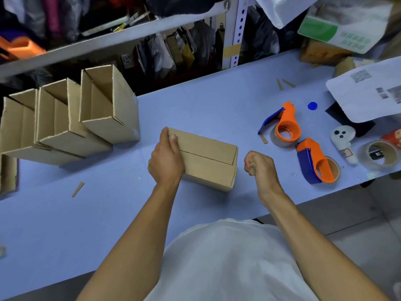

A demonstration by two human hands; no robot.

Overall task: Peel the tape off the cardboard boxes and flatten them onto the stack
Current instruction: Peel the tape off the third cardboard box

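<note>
Box [208, 158]: closed, lying on the blue table [108, 213] right in front of the person, flaps meeting at a seam along the top.
Left hand [166, 158]: gripping the box's left end, thumb on top, fingers wrapped over the far edge.
Right hand [259, 165]: balled into a fist just right of the box, not touching it, with a clear crumpled bit of tape [251, 166] squeezed in the fingers.
Open boxes [65, 118]: three of them in a row at the table's far left, tops open.
Dispensers [303, 142]: two orange-and-blue tape guns off to the right, well apart from the box.
Loose roll [378, 155]: clear tape roll near the right edge.
Scraps [78, 189]: little cardboard slivers scattered on the table.
</note>
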